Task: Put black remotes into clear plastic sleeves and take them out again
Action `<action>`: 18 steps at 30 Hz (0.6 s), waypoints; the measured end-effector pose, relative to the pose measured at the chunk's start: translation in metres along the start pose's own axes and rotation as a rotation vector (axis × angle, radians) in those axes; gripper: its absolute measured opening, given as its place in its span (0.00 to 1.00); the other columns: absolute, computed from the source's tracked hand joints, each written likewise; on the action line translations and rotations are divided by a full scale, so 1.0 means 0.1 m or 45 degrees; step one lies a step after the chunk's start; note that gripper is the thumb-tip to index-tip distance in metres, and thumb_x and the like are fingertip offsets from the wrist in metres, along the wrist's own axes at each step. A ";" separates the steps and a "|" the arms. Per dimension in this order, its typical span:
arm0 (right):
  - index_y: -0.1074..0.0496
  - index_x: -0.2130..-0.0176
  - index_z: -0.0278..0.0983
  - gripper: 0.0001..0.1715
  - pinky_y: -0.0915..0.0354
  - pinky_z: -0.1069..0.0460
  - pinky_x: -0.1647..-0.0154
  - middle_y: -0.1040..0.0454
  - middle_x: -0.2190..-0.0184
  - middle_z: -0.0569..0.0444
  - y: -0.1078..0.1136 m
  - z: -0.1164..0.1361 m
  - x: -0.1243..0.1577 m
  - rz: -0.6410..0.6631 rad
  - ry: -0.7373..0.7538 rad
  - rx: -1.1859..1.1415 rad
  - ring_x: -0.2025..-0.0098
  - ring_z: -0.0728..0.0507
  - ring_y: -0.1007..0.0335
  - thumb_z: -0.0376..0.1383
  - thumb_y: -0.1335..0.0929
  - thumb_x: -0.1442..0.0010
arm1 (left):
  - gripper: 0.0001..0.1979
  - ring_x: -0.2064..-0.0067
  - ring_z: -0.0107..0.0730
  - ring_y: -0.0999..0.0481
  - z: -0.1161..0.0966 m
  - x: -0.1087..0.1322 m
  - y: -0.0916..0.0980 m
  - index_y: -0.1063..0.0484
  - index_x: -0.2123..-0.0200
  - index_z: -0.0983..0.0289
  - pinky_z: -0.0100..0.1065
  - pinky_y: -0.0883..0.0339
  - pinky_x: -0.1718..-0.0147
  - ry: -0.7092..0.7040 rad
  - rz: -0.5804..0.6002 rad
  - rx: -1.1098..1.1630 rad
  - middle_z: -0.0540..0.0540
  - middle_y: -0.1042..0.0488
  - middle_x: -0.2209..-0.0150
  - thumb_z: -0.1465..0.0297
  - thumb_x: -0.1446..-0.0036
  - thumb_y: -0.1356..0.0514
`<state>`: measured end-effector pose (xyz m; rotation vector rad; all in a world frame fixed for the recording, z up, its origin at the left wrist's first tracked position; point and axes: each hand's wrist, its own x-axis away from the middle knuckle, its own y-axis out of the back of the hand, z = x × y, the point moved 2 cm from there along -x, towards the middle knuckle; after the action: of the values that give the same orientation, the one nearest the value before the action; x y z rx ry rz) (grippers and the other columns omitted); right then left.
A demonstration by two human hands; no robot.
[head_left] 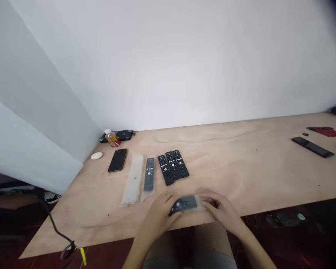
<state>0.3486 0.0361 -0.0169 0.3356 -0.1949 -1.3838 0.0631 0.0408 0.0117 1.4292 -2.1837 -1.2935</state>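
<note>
Both my hands hold a black remote control (pixel 184 204) that is partly inside a clear plastic sleeve, just above the near edge of the wooden table (pixel 240 172). My left hand (pixel 161 213) grips its left end with curled fingers. My right hand (pixel 221 209) pinches the sleeve at the right end. Ahead lie three bare black remotes (pixel 173 166) side by side, a remote inside a clear sleeve (pixel 149 174), and an empty clear sleeve (pixel 133 178) to its left.
A black phone (pixel 118 160), a white round object (pixel 96 155), a small bottle of yellow liquid (pixel 111 138) and a black device (pixel 123 134) sit at the far left. A long black remote (pixel 313 147) and red items (pixel 327 131) lie at the far right. A cable (pixel 53 224) hangs off the left edge.
</note>
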 end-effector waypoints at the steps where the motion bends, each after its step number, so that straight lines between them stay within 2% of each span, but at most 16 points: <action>1: 0.15 0.48 0.41 0.22 0.22 0.35 0.42 0.15 0.49 0.43 0.13 -0.03 0.04 -0.029 -0.007 0.053 0.48 0.31 0.18 0.52 0.28 0.30 | 0.23 0.40 0.50 0.21 0.03 0.03 0.04 0.23 0.40 0.53 0.52 0.23 0.40 -0.006 0.003 0.005 0.58 0.19 0.42 0.71 0.37 0.29; 4: 0.14 0.54 0.42 0.20 0.23 0.34 0.41 0.16 0.49 0.42 0.40 -0.03 0.13 -0.089 0.034 0.252 0.47 0.30 0.19 0.51 0.31 0.27 | 0.20 0.39 0.48 0.21 0.06 0.07 0.10 0.22 0.41 0.54 0.52 0.24 0.38 -0.029 0.014 0.031 0.58 0.18 0.43 0.72 0.35 0.31; 6: 0.15 0.50 0.44 0.19 0.25 0.33 0.37 0.18 0.46 0.43 0.43 0.07 0.13 -0.067 0.098 0.367 0.42 0.29 0.22 0.49 0.33 0.25 | 0.21 0.37 0.48 0.23 0.06 0.04 0.13 0.22 0.40 0.54 0.53 0.26 0.37 -0.041 0.023 0.037 0.58 0.18 0.42 0.73 0.35 0.31; 9: 0.22 0.36 0.49 0.21 0.36 0.29 0.27 0.25 0.33 0.47 0.21 0.31 0.07 0.183 0.324 0.439 0.29 0.31 0.33 0.39 0.35 0.23 | 0.19 0.33 0.48 0.26 0.11 -0.02 0.17 0.23 0.39 0.54 0.53 0.29 0.33 -0.038 0.016 0.004 0.57 0.20 0.39 0.68 0.31 0.33; 12: 0.26 0.32 0.52 0.31 0.39 0.30 0.25 0.30 0.28 0.52 -0.11 0.48 0.04 0.417 0.506 0.454 0.26 0.33 0.38 0.29 0.38 0.25 | 0.17 0.31 0.48 0.28 0.31 0.00 0.24 0.24 0.37 0.57 0.55 0.32 0.31 0.121 -0.229 -0.142 0.59 0.23 0.36 0.66 0.24 0.43; 15: 0.31 0.28 0.52 0.38 0.36 0.32 0.27 0.31 0.27 0.53 -0.35 0.53 0.09 0.473 0.487 0.498 0.27 0.34 0.38 0.24 0.39 0.28 | 0.18 0.34 0.52 0.25 0.55 0.09 0.26 0.23 0.39 0.61 0.59 0.31 0.33 0.303 -0.495 -0.335 0.63 0.21 0.38 0.68 0.23 0.48; 18: 0.35 0.26 0.50 0.40 0.35 0.32 0.27 0.33 0.25 0.54 -0.55 0.58 0.18 0.530 0.470 0.580 0.29 0.31 0.36 0.24 0.37 0.30 | 0.17 0.37 0.54 0.22 0.65 0.18 0.21 0.21 0.41 0.62 0.59 0.28 0.36 0.332 -0.588 -0.380 0.63 0.19 0.40 0.69 0.25 0.47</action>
<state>0.2822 0.0038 0.0175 0.8702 -0.2564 -0.8366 0.0020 0.0643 -0.0149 1.9095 -1.4737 -1.3984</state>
